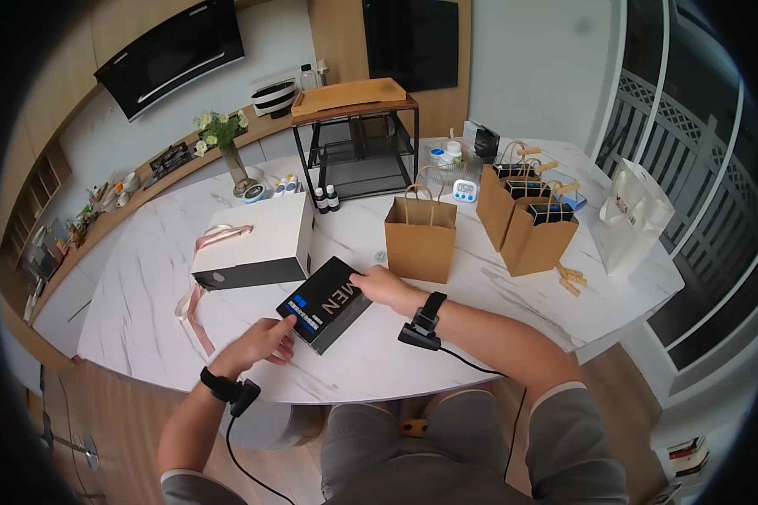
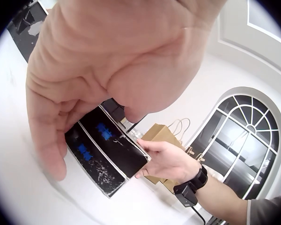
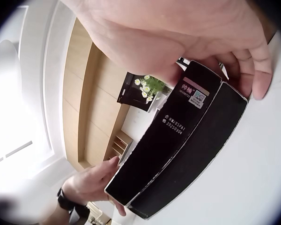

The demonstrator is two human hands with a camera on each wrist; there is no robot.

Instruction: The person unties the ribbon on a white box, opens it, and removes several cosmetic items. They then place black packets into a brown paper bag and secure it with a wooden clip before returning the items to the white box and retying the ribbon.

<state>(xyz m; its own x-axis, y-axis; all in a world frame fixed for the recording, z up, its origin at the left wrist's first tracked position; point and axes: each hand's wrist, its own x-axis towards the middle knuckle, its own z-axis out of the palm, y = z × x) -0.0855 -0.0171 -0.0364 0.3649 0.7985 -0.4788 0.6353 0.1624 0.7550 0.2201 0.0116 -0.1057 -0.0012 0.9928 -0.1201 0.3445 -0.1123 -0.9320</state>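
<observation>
A black box with "MEN" lettering (image 1: 327, 305) is held tilted above the table between both hands. My right hand (image 1: 389, 289) grips its upper right edge, thumb on top and fingers beneath. At the lower left corner, my left hand (image 1: 259, 343) holds the box with the thumb on its face. The left wrist view shows the box (image 2: 104, 149) below the left palm (image 2: 122, 56), with the right hand (image 2: 168, 161) at its far end. In the right wrist view, printed text and a small label mark the side of the box (image 3: 178, 136).
A white lidded box (image 1: 257, 237) with pink ribbon lies left of the hands. An upright brown paper bag (image 1: 421, 240) stands behind the right hand; several more bags, holding black boxes, stand farther right beside wooden clips (image 1: 571, 278). A black rack (image 1: 358, 156) stands behind.
</observation>
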